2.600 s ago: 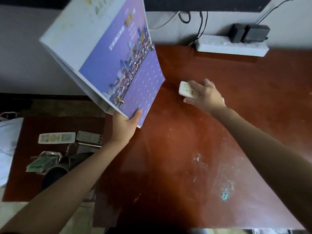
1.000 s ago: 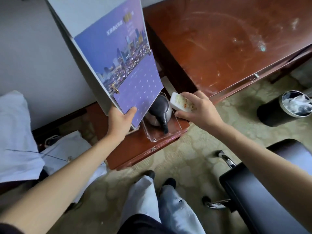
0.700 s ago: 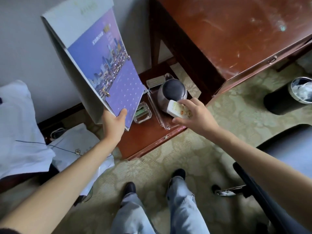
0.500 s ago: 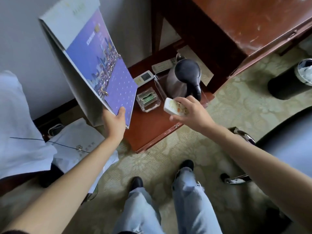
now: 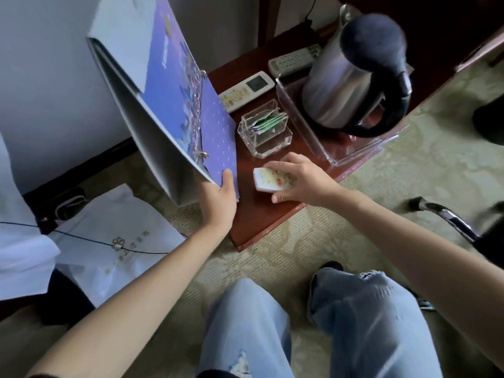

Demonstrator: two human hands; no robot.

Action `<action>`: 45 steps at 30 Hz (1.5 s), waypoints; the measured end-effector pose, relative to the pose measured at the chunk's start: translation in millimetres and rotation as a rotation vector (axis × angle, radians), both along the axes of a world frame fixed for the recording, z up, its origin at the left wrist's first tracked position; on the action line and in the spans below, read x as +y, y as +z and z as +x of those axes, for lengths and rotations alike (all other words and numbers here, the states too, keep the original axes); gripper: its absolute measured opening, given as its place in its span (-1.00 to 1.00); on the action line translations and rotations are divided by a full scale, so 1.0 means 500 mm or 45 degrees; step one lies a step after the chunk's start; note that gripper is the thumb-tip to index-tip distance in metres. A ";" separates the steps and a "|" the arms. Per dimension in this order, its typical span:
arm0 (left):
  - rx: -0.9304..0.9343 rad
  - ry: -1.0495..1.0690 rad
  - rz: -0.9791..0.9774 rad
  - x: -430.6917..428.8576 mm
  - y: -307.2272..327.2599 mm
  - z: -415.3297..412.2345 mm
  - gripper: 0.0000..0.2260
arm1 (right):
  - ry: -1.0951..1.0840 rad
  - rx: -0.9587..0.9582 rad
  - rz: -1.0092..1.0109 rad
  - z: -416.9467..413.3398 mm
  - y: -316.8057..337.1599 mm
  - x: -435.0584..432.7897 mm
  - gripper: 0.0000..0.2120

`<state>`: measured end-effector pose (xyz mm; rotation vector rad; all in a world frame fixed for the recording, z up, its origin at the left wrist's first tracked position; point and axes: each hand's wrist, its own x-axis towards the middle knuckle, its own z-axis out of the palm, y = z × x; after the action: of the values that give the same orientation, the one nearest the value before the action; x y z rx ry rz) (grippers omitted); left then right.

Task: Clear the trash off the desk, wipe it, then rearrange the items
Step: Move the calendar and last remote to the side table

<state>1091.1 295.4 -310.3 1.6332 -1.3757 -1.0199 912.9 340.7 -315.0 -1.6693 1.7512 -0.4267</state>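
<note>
My left hand (image 5: 218, 200) grips the bottom corner of a purple ring-bound desk calendar (image 5: 174, 105), held tilted above the left end of a low red-brown side table (image 5: 261, 216). My right hand (image 5: 297, 178) is closed around a small white remote (image 5: 268, 181) with coloured buttons, low over the table's front part; whether it touches the wood is unclear. The desk itself shows only as a dark edge at the top right.
On the low table stand a steel kettle (image 5: 351, 77) in a clear tray (image 5: 351, 156), a clear holder with green sachets (image 5: 266, 129) and two more remotes (image 5: 246, 90) (image 5: 293, 60). White bags (image 5: 109, 241) lie left on the floor. A chair base (image 5: 447, 219) is at right.
I turned from the desk toward the low table. My right hand carried the small remote down to the table's front part. The calendar stayed in my left hand and came lower.
</note>
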 end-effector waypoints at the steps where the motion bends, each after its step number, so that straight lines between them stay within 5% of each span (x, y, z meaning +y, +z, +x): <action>1: 0.020 -0.025 0.016 0.007 0.003 -0.014 -0.90 | 0.016 0.017 0.000 -0.001 -0.008 -0.007 -0.32; 8: -0.178 -0.360 0.239 0.008 -0.013 -0.028 -0.65 | 0.188 0.257 -0.057 -0.025 -0.062 -0.016 -0.25; 12: -0.312 -0.607 0.246 0.003 0.000 -0.010 -0.72 | 0.190 0.356 -0.181 -0.056 -0.071 0.022 -0.27; 18: -0.466 -0.631 0.334 -0.002 -0.003 -0.029 -0.61 | 0.171 0.151 -0.153 -0.074 -0.076 0.009 -0.34; 22: -0.348 -0.678 0.289 0.003 -0.008 -0.021 -0.69 | 0.155 0.122 -0.161 -0.074 -0.072 0.021 -0.39; 24: -0.335 -0.736 0.307 0.018 0.002 -0.012 -0.92 | 0.106 0.117 -0.258 -0.069 -0.056 0.039 -0.50; 28: -0.455 -0.835 0.462 0.050 0.050 0.001 -0.69 | -0.031 0.109 -0.321 -0.062 0.018 0.081 -0.69; 33: -0.843 -1.228 0.563 0.080 0.166 -0.015 -0.73 | -0.049 0.285 -0.425 -0.059 0.152 0.149 -0.80; 45: -1.145 -1.553 -0.357 0.091 0.521 -0.349 -0.50 | -0.313 0.655 -0.363 -0.289 0.463 0.248 -0.65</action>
<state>916.8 340.7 -49.9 0.9184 -3.1366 -0.5552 768.3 464.9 -83.4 -1.8855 2.3810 -0.3932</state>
